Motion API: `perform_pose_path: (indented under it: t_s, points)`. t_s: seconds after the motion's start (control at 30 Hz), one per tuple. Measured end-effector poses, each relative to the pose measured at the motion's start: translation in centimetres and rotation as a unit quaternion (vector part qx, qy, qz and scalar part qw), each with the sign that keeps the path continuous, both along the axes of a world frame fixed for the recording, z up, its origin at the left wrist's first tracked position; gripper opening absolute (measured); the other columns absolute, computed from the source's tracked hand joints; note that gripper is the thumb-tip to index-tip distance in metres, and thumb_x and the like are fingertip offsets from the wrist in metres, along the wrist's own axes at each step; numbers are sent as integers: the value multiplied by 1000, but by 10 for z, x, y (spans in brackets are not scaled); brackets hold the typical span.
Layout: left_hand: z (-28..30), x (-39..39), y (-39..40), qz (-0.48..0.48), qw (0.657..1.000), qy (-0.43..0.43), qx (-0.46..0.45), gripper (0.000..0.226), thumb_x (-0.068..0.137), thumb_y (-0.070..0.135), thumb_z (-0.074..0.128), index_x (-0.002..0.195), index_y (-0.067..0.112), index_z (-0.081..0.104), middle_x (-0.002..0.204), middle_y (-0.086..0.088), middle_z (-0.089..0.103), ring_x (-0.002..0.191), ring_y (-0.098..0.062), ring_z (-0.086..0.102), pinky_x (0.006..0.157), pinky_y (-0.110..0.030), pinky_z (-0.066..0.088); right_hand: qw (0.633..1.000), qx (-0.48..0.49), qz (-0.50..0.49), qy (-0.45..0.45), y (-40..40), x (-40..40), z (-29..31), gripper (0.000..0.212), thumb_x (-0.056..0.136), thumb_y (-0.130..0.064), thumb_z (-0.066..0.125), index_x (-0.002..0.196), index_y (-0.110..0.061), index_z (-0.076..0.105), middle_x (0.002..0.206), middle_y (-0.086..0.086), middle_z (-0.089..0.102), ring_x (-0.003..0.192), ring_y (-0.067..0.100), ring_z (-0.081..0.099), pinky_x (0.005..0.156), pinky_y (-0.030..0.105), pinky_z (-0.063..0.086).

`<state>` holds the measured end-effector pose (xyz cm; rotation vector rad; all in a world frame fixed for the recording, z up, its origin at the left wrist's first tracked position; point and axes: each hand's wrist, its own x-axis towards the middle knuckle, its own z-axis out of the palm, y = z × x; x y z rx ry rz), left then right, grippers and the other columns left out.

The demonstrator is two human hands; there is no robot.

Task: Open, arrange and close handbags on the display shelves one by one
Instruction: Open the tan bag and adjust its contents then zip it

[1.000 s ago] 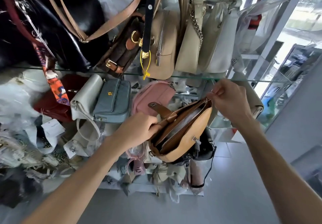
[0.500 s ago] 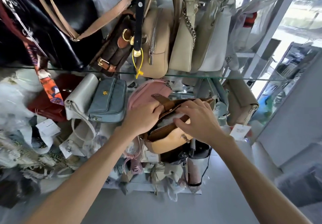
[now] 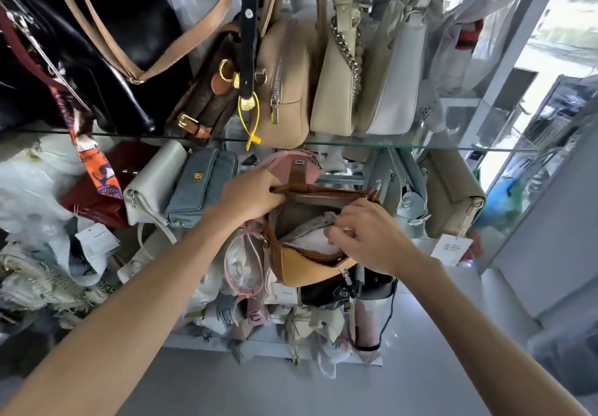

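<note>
A tan handbag [image 3: 304, 266] is held open in front of the lower shelves, just below the glass shelf [image 3: 420, 147], with its zipper undone and its mouth facing up. The left hand [image 3: 249, 198] grips the far edge of the bag at the brown top band, its fingers curled tightly round that edge and pulling it back. The right hand [image 3: 365, 237] reaches into the opening, and its grip is narrow: the fingertips pinch the white paper stuffing [image 3: 310, 239] that fills the inside, beside a fold of grey lining. Directly behind the bag, touching the left hand's knuckles, sits a pink bag [image 3: 284, 166] with a brown strap running down its front. To the left on the same level stand a blue-grey purse [image 3: 204, 185] and a white purse [image 3: 155, 179] side by side, with a dark red bag [image 3: 97, 195] further left. On the glass shelf above stand a beige zip bag [image 3: 284, 82], a cream bag with a chain [image 3: 336, 79], a brown buckled bag [image 3: 207, 91] and a large black bag [image 3: 97, 53]. A yellow tie [image 3: 249, 121] hangs from a black strap [image 3: 249, 27] over the shelf edge. A white price tag [image 3: 451, 249] hangs to the right of the right wrist, below a beige bag [image 3: 453, 195].
</note>
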<state>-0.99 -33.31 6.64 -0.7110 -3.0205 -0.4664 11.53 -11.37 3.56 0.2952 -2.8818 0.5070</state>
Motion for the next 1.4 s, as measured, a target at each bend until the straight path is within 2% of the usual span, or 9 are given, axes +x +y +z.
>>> perform_pose_path:
  t_s: [0.33,0.47,0.6,0.77,0.9,1.0,1.1,1.2,1.4]
  points:
    - [13,6,-1,-71,994,-86,9,45,92,47,69,58,21,55,50,10,47,57,-12,47,56,-32,27,999,27,-17,-2,-4,-18,16,20,92,-46,58,99,-29,67,100,-10,69,101,17,53,98,37,41]
    - [11,14,2,-71,994,-75,-27,29,97,39,61,82,16,68,68,3,59,63,-13,53,55,-30,31,997,-55,52,10,8,-16,26,29,86,-54,71,105,-33,67,107,-17,60,107,8,52,101,34,42]
    - [4,13,0,-35,996,-87,8,25,101,27,56,86,9,64,78,-2,56,80,-23,54,57,-32,34,982,121,138,-38,8,1,29,48,76,-67,74,115,-41,64,106,-22,57,100,6,44,91,28,34]
    - [16,25,-1,-40,991,-129,-13,19,97,24,62,91,7,60,78,-3,52,75,-19,50,60,-31,41,967,209,119,82,7,-3,25,30,69,-28,87,93,-41,76,92,-15,63,99,20,55,95,40,37]
    - [40,52,-10,-76,949,-224,-209,41,95,47,61,79,11,72,67,2,75,58,-10,70,61,-23,53,948,257,79,169,18,-9,46,33,59,-13,92,78,-37,78,92,-15,69,100,25,60,90,47,43]
    - [56,68,-4,-77,984,-52,-153,45,88,67,61,77,24,70,65,14,72,59,0,67,75,-30,56,934,288,112,181,15,-18,57,27,62,-18,93,75,-36,77,90,-17,69,96,25,59,83,43,38]
    - [51,58,11,-102,980,169,-31,51,80,72,65,114,34,63,115,13,65,105,-15,58,85,-38,52,911,324,166,192,1,-30,57,17,67,-29,91,74,-34,77,84,-17,69,95,24,59,81,41,40]
    - [30,40,21,-153,969,173,-85,59,82,70,62,128,34,61,137,11,58,126,-24,44,100,-46,45,900,329,207,197,-7,-40,54,21,64,-24,94,69,-30,75,80,-15,70,95,24,61,84,38,36]
    - [12,26,19,-121,985,74,-101,37,86,50,53,116,39,71,110,-1,73,114,-30,63,96,-41,49,896,324,248,178,-11,-47,51,14,79,-19,84,77,-29,74,92,-17,73,98,25,61,90,38,35]
